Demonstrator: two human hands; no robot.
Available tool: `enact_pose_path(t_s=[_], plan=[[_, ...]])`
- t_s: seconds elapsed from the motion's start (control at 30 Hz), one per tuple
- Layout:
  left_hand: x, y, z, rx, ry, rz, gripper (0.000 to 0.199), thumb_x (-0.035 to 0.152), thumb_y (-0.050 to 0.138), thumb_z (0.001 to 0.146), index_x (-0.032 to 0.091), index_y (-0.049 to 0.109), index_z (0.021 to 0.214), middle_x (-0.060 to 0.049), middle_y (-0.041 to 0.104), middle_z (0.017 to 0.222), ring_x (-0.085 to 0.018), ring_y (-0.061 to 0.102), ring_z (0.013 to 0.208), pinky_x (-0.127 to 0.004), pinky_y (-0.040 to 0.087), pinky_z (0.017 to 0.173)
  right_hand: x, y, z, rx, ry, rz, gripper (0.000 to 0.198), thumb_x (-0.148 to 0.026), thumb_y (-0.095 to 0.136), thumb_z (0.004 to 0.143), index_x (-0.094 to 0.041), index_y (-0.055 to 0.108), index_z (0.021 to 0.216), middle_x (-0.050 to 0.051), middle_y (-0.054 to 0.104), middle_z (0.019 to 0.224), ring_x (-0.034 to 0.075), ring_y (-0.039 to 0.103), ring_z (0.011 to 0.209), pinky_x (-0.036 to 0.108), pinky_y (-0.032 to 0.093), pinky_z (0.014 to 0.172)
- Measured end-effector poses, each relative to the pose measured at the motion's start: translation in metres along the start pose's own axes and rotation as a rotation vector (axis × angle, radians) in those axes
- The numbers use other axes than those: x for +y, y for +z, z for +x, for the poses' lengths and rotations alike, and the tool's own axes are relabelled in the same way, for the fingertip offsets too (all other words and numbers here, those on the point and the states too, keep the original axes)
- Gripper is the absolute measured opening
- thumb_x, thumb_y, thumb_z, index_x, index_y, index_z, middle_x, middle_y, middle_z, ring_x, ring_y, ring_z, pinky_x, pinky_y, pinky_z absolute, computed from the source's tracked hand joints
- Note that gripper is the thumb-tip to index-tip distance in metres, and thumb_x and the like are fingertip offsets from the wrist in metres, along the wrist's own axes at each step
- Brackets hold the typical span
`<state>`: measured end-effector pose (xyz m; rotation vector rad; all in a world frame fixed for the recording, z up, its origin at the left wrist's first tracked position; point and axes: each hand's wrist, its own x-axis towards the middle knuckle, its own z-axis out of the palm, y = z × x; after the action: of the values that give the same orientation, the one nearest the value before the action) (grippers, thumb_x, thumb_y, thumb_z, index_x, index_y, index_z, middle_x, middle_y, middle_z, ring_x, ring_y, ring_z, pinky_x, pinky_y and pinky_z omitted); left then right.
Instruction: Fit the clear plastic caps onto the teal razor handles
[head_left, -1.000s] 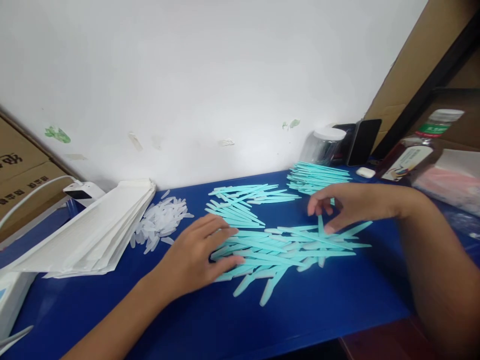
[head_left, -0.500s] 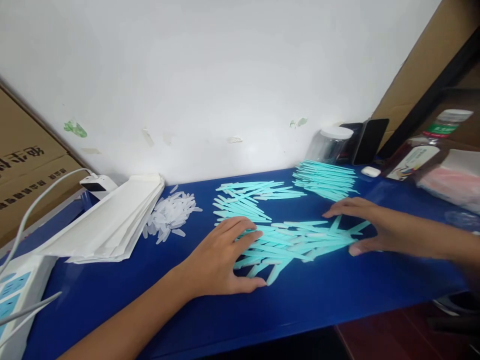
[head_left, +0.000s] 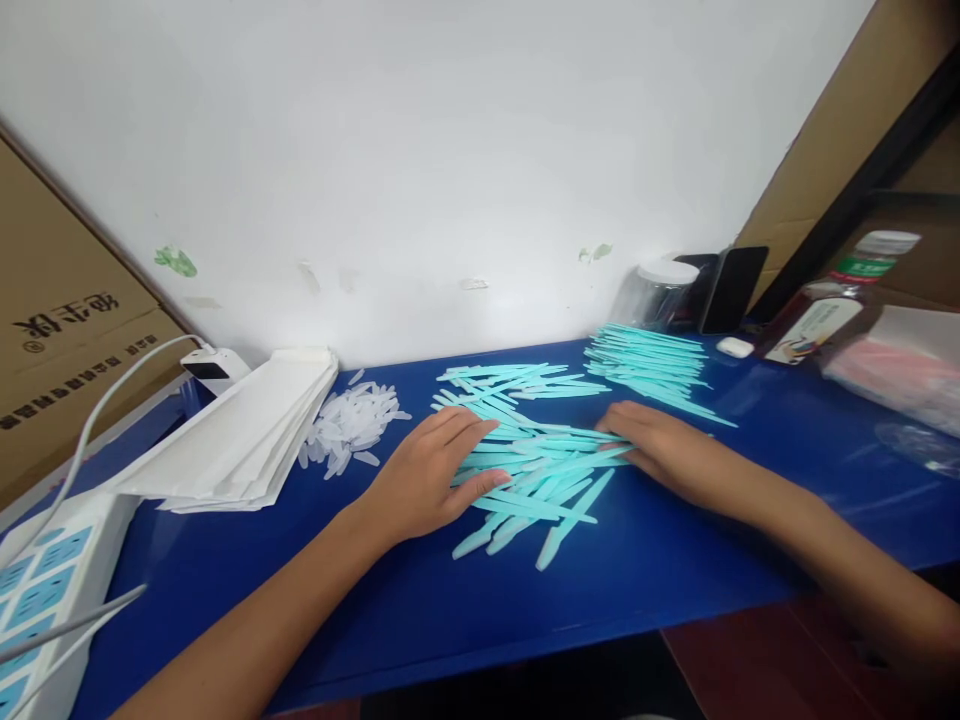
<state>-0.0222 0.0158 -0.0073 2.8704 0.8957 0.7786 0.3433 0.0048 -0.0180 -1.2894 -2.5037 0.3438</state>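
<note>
A loose heap of slim turquoise eyebrow razors (head_left: pixel 536 475) lies crisscrossed on the blue table (head_left: pixel 420 610). My left hand (head_left: pixel 427 475) curls around the heap's left end, with razors between thumb and fingers. At the right end my right hand (head_left: pixel 656 450) is closed on the tips of several razors; its thumb is largely hidden. Behind the heap, more razors (head_left: pixel 525 380) lie in a looser group. A neater stack of razors (head_left: pixel 645 360) rests farther back at the right.
Small translucent caps (head_left: pixel 352 425) form a pile left of my left hand. Beside them are white paper sleeves (head_left: pixel 232 440) and a power strip (head_left: pixel 60 590) with cables. A lidded jar (head_left: pixel 656 295), a phone (head_left: pixel 735 290), a white case (head_left: pixel 735 347) and a bottle (head_left: pixel 825 305) stand back right.
My right hand has moved left and closed on the razors' ends. My left hand has shifted slightly up and left, and the heap is squeezed narrower. Several razors now stick out toward the front.
</note>
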Motion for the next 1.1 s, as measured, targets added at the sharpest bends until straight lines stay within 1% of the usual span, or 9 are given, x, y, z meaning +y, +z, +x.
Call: enact_pose_path(t_s=[0.17, 0.33, 0.43, 0.57, 0.67, 0.73, 0.9, 1.0, 1.1], plan=[[-0.004, 0.001, -0.003, 0.031, -0.014, 0.031, 0.046, 0.043, 0.056, 0.11, 0.016, 0.056, 0.146, -0.016, 0.07, 0.137, -0.032, 0.063, 0.132, -0.054, 0.052, 0.115, -0.004, -0.012, 0.021, 0.065, -0.08, -0.158, 0.018, -0.027, 0.042, 0.107, -0.022, 0.056, 0.098, 0.012, 0.064, 0.098, 0.026, 0.059, 0.087, 0.038, 0.048, 0.077], [-0.003, 0.0, -0.001, 0.096, -0.031, 0.051, 0.046, 0.04, 0.054, 0.111, 0.014, 0.052, 0.149, -0.016, 0.071, 0.128, -0.031, 0.065, 0.123, -0.051, 0.056, 0.106, -0.006, -0.035, 0.042, 0.097, 0.063, -0.23, 0.025, -0.045, 0.041, 0.109, -0.025, 0.046, 0.095, 0.005, 0.061, 0.081, 0.021, 0.052, 0.067, 0.031, 0.035, 0.062], [-0.002, -0.002, 0.001, 0.165, -0.064, 0.073, 0.033, 0.037, 0.054, 0.11, 0.015, 0.062, 0.133, -0.017, 0.067, 0.127, -0.029, 0.065, 0.116, -0.045, 0.058, 0.096, -0.013, -0.049, 0.06, 0.051, 0.106, -0.178, 0.028, -0.05, 0.039, 0.11, -0.025, 0.043, 0.096, 0.003, 0.061, 0.076, 0.02, 0.051, 0.061, 0.031, 0.029, 0.058], [-0.006, -0.009, 0.001, 0.258, -0.087, 0.144, 0.022, 0.032, 0.059, 0.107, 0.015, 0.068, 0.117, -0.018, 0.059, 0.129, -0.03, 0.061, 0.117, -0.044, 0.055, 0.095, -0.033, -0.057, 0.083, -0.019, 0.02, -0.142, 0.028, -0.05, 0.038, 0.111, -0.025, 0.044, 0.1, 0.002, 0.06, 0.073, 0.02, 0.051, 0.061, 0.03, 0.028, 0.058], [-0.011, -0.012, 0.0, 0.261, -0.058, 0.183, 0.02, 0.033, 0.062, 0.105, 0.016, 0.068, 0.112, -0.017, 0.06, 0.126, -0.03, 0.059, 0.116, -0.046, 0.052, 0.097, -0.051, -0.051, 0.093, -0.052, -0.069, -0.134, 0.028, -0.049, 0.039, 0.111, -0.026, 0.041, 0.096, -0.002, 0.051, 0.066, 0.018, 0.044, 0.056, 0.03, 0.024, 0.057], [-0.014, -0.012, -0.001, 0.216, -0.033, 0.18, 0.019, 0.033, 0.06, 0.106, 0.015, 0.067, 0.105, -0.014, 0.064, 0.113, -0.028, 0.059, 0.105, -0.044, 0.051, 0.091, -0.06, -0.043, 0.095, -0.059, -0.109, -0.126, 0.028, -0.047, 0.04, 0.111, -0.026, 0.038, 0.093, -0.003, 0.048, 0.066, 0.017, 0.042, 0.056, 0.03, 0.023, 0.057], [-0.015, -0.007, -0.002, 0.069, -0.001, 0.132, 0.031, 0.033, 0.055, 0.109, 0.016, 0.066, 0.086, -0.005, 0.058, 0.08, -0.021, 0.053, 0.079, -0.035, 0.043, 0.072, -0.067, -0.018, 0.089, -0.046, -0.134, -0.068, 0.023, -0.044, 0.044, 0.111, -0.025, 0.042, 0.097, 0.003, 0.06, 0.081, 0.02, 0.055, 0.068, 0.029, 0.027, 0.06], [-0.015, -0.005, -0.003, 0.047, -0.006, 0.135, 0.037, 0.031, 0.053, 0.11, 0.017, 0.064, 0.078, -0.003, 0.055, 0.074, -0.019, 0.051, 0.074, -0.034, 0.039, 0.068, -0.062, -0.01, 0.087, -0.056, -0.128, -0.033, 0.023, -0.044, 0.041, 0.112, -0.025, 0.042, 0.101, 0.002, 0.059, 0.08, 0.02, 0.054, 0.067, 0.029, 0.029, 0.06], [-0.016, -0.005, -0.003, 0.037, -0.008, 0.131, 0.031, 0.031, 0.055, 0.11, 0.016, 0.07, 0.087, -0.005, 0.059, 0.077, -0.021, 0.054, 0.078, -0.035, 0.043, 0.072, -0.054, -0.006, 0.088, -0.039, -0.086, -0.034, 0.026, -0.045, 0.036, 0.114, -0.025, 0.039, 0.097, 0.001, 0.055, 0.076, 0.019, 0.048, 0.062, 0.03, 0.026, 0.058]])
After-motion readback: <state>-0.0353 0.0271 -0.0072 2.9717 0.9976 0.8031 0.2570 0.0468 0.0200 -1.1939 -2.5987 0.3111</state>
